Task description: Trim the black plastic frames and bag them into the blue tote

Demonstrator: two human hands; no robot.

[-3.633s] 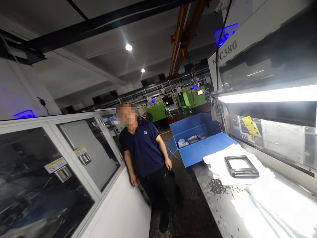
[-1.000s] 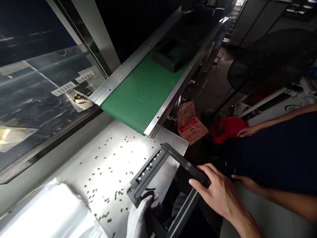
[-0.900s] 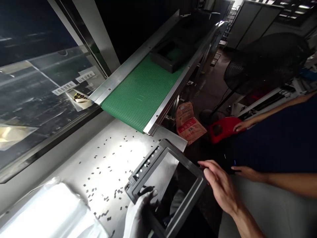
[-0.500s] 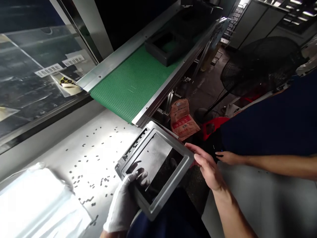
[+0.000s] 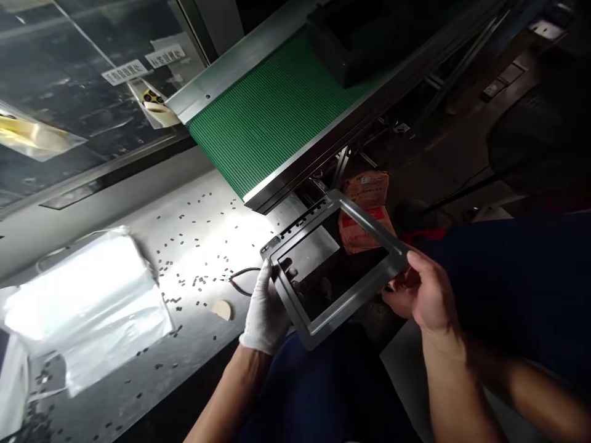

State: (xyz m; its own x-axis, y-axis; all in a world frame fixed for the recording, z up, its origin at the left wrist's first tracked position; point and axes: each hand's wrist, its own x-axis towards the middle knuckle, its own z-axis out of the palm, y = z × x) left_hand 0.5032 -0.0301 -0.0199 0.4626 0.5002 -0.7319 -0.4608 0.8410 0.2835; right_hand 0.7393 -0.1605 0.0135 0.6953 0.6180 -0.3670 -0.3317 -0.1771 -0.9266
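A dark grey rectangular plastic frame (image 5: 369, 224) hangs in the air at the edge of a steel table (image 5: 138, 203). My left hand (image 5: 265, 311), in a white glove, grips the frame's near left side. My bare right hand (image 5: 427, 292) pinches its right corner. The frame tilts, and through its opening I see the floor and an orange bag (image 5: 367, 191).
A green ribbed conveyor belt (image 5: 277, 111) runs up and away, with a black frame part (image 5: 355, 43) on it. Small dark plastic chips (image 5: 194, 246) are scattered over the table. A clear plastic bag (image 5: 87, 301) lies at left. A person in dark blue (image 5: 521, 283) stands close at right.
I have lifted the frame clear of the table edge and turned it; my right hand now grips its corner instead of resting beside it. The view has swung downward.
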